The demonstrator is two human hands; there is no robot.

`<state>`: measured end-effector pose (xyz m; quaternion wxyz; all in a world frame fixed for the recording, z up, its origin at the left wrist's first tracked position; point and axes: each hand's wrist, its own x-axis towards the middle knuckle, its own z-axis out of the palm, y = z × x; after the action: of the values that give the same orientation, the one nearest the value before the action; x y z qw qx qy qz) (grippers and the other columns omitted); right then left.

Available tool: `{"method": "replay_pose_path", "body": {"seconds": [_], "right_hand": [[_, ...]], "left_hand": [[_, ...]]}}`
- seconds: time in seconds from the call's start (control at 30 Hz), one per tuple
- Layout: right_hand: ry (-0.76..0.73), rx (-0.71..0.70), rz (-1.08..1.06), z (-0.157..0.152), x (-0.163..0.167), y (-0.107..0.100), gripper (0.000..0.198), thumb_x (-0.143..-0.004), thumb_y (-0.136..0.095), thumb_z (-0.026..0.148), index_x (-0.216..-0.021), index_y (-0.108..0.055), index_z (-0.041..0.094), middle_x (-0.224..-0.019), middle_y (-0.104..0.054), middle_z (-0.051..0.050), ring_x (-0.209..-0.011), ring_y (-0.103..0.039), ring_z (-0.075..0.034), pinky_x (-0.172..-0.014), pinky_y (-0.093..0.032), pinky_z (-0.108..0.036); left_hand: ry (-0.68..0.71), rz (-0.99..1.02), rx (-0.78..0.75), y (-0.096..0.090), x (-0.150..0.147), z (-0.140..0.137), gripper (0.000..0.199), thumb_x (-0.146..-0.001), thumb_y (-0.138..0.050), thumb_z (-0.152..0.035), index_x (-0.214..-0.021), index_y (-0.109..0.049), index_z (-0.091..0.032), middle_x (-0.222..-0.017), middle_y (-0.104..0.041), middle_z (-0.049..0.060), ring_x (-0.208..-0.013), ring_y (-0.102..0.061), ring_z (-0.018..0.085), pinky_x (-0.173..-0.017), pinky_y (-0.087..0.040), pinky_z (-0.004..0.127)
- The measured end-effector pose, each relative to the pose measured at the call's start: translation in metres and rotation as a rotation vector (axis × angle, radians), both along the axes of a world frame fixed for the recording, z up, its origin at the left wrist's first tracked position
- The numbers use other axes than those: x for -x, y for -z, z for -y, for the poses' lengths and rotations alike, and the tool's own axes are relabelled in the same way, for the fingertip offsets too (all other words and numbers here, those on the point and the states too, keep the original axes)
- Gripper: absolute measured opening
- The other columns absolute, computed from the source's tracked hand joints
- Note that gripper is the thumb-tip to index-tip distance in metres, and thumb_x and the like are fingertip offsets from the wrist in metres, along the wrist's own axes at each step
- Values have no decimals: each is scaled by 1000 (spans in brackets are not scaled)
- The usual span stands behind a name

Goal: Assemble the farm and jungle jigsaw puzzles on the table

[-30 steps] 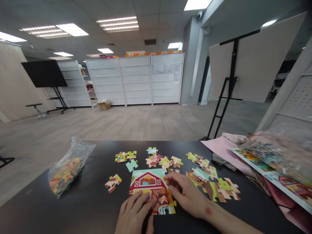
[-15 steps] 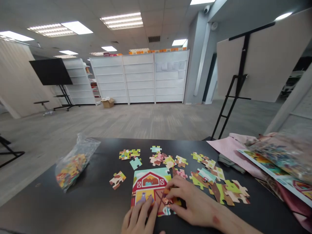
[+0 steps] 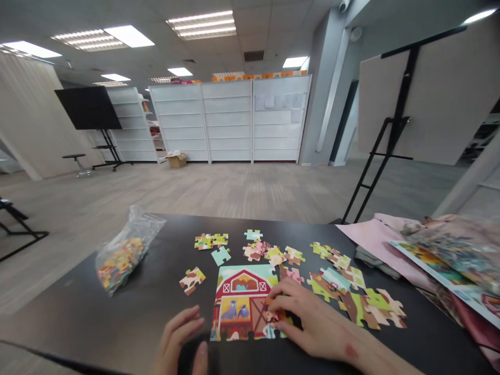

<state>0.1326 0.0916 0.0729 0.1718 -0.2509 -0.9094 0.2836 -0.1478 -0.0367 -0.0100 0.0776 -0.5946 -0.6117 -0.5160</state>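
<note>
A partly joined jigsaw puzzle (image 3: 236,286) with a red barn, blue-purple animals and a brown door lies flat on the black table. At its right edge, my right hand (image 3: 302,317) has its fingers curled and thumb bent around a puzzle piece (image 3: 272,316), which is partly covered by the fingers. My left hand (image 3: 180,338) is off the puzzle, to its lower left, holding nothing, with fingers and thumb apart. A loose brown-and-white piece (image 3: 192,280) lies above the left hand. More loose pieces (image 3: 255,250) are just beyond the puzzle.
Several loose pieces (image 3: 371,307) spread right of my right hand, some overlapping. A clear bag of pieces (image 3: 121,263) lies on the left of the black table (image 3: 128,323). Pink cloth (image 3: 371,237) and a printed picture sheet (image 3: 437,273) occupy the right side. An easel (image 3: 390,135) stands beyond.
My left hand has lifted off the puzzle's lower part and moved left, uncovering the animals. My right hand stays at the right edge. The view has shifted slightly.
</note>
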Motion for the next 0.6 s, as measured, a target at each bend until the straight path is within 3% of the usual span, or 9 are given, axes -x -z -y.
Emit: {"method": "replay_pose_path", "body": {"seconds": [0.1,0.13,0.23,0.3,0.43,0.6], "right_hand": [[-14,1,12,0,2,-2,15,-95,-60,25,-106,-70,24,-116,-65,-9,-109,-60,-25,-97,-50,-43],[-19,-2,18,0,2,-3,16,-96,-58,26,-106,-70,24,-116,-65,-9,-109,-60,-25,-97,-50,-43],[-22,1,49,0,3,-5,18,-99,-55,28,-109,-69,23,-118,-64,-10,-109,-60,-25,-98,-50,-43],[-16,14,73,-1,2,-5,19,-100,-53,30,-110,-68,23,-121,-63,-10,-111,-59,-25,-99,-49,-43],[-4,12,61,-1,2,-2,16,-98,-57,28,-109,-68,24,-121,-63,-9,-112,-59,-24,-99,-49,-41],[121,-31,55,2,10,5,18,-94,-63,25,-111,-69,23,-121,-64,-8,-111,-60,-24,-98,-50,-38]], "left_hand": [[2,-163,242,-21,31,-17,34,-95,-55,-34,-127,-60,-24,-137,-61,10,-127,-57,30,-105,-51,48],[-66,-196,297,-24,41,-23,42,-94,-52,-37,-133,-58,-22,-140,-59,12,-131,-53,33,-106,-48,54],[-240,-271,510,-23,58,-37,56,-93,-45,-40,-144,-53,-17,-146,-56,15,-133,-50,37,-101,-47,59],[-249,-316,606,-19,59,-39,54,-96,-41,-40,-146,-52,-22,-147,-58,11,-134,-51,34,-100,-47,56],[-179,-371,624,-16,57,-35,43,-97,-40,-39,-133,-64,-36,-144,-61,1,-133,-54,30,-96,-50,50],[-97,-320,496,-3,74,-34,31,-93,-49,-50,-106,-73,-35,-129,-72,1,-119,-66,30,-91,-57,46]]}}
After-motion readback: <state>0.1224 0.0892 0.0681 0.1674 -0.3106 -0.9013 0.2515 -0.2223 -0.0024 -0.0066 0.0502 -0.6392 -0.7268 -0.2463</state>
